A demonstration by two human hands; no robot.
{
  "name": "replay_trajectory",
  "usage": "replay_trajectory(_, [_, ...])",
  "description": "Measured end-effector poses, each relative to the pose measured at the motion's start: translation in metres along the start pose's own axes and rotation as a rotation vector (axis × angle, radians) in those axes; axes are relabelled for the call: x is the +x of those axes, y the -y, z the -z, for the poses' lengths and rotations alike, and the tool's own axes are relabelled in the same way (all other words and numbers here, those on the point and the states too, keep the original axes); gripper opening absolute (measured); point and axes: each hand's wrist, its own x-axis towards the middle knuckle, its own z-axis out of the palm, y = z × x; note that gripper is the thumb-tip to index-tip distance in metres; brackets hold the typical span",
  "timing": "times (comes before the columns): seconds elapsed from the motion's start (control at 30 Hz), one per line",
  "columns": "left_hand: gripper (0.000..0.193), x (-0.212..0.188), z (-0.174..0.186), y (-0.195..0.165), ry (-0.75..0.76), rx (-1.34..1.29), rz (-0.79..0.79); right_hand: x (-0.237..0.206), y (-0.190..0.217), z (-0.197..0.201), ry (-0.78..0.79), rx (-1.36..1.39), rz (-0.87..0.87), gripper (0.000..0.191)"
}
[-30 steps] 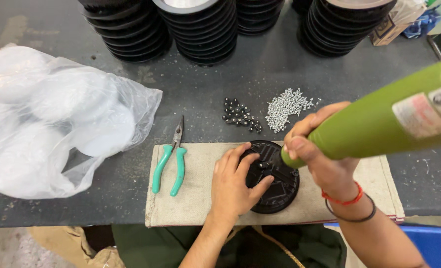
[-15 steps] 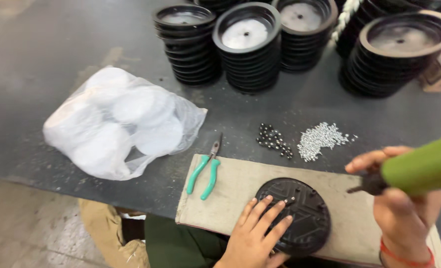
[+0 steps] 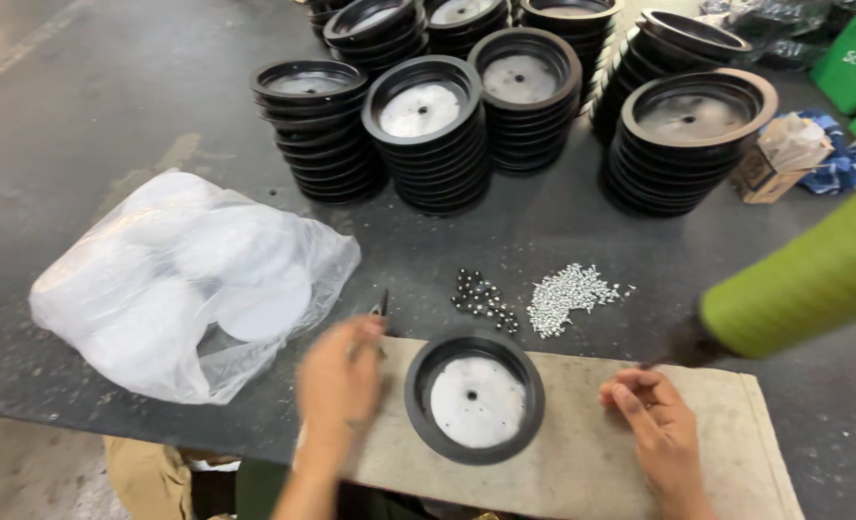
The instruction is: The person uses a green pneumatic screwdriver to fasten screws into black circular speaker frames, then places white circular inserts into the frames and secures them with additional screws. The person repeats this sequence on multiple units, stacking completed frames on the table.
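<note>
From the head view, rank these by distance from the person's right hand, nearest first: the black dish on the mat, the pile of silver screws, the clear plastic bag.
From the right hand:
1. Black dish, just left on the mat.
2. Silver screws, up and left on the table.
3. Plastic bag, far left.

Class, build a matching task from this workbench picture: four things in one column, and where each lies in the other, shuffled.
Things:
1. clear plastic bag of white discs
2. pile of silver screws
3. black round housing with white disc
4. cardboard box

Places:
A. far right
B. on the beige cloth
C. left of the bench
D. right of the dark beads

Pairs: 1-C, 2-D, 3-B, 4-A
</note>
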Motion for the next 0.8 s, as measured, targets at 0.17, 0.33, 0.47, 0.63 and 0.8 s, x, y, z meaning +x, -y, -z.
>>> replay_trajectory(0.17, [0.031, 0.045, 0.056, 0.073, -0.076, 0.482, 0.219, -0.003, -0.008, 0.004, 0.076, -0.015, 0.003, 0.020])
replay_trajectory(0.33, [0.056, 0.064, 0.063, 0.113, -0.140, 0.595, 0.214, -0.008, 0.002, -0.004, 0.091, -0.062, 0.005, 0.020])
replay_trajectory(0.47, [0.097, 0.083, 0.044, 0.101, -0.037, 0.755, 0.351, -0.010, 0.013, -0.009, 0.076, -0.089, 0.027, 0.020])
replay_trajectory(0.63, [0.129, 0.109, 0.045, 0.076, 0.110, 0.748, 0.570, -0.012, 0.020, -0.014, 0.044, -0.173, 0.002, 0.020])
replay_trajectory(0.8, [0.139, 0.110, 0.058, 0.065, 0.222, 0.746, 0.588, -0.013, 0.022, -0.016, 0.057, -0.156, 0.044, 0.020])
